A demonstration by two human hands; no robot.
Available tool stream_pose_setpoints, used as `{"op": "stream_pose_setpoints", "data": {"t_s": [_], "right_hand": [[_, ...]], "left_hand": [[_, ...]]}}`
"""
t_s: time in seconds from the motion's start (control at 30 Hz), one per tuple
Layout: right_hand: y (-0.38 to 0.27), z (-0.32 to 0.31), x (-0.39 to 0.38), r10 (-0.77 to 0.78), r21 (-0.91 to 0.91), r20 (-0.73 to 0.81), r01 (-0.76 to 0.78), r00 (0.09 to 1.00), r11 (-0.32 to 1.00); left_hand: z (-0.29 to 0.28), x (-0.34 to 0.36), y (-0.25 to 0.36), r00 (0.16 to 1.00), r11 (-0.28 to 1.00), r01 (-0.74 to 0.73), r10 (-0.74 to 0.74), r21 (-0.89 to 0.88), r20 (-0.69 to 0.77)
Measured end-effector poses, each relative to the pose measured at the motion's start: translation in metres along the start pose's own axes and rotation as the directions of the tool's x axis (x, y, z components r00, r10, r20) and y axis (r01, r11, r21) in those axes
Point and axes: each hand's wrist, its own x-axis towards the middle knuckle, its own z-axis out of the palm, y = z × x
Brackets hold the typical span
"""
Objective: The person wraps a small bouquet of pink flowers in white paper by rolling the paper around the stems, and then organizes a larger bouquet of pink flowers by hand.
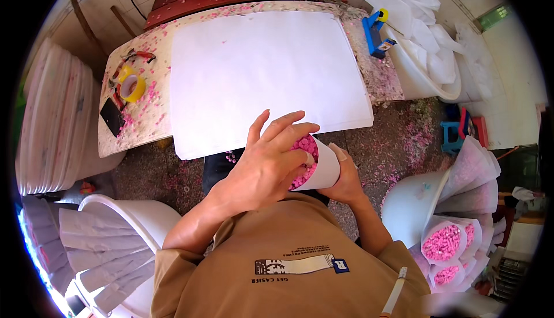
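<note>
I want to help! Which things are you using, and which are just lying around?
In use:
left hand
right hand
white paper cone
pink flowers

Lying about:
yellow tape roll
blue tape dispenser
black phone
big white sheet
</note>
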Motion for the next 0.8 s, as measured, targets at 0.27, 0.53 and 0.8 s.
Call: {"op": "stream_pose_setpoints", "data": {"t_s": [0.27,0.53,0.8], "right_hand": [[0.018,0.007,-0.009,-0.077,-0.059,0.014,0.077,0.997,0.995],[0.031,0.001,-0.016,-0.018,-0.047,-0.036,0.016,0.999,0.999],[0.026,-0.035,0.026,0.097,0.337,0.172,-0.152,0.980,0.929]], "left_hand": [[0.004,0.000,0.000,0.999,0.998,0.047,-0.048,-0.040,-0.017],[-0.016,-0.017,-0.037,0.975,0.840,0.048,-0.157,-0.541,-0.158],[-0.008,-0.089,-0.072,0.869,0.919,0.372,-0.298,-0.126,0.396]]}}
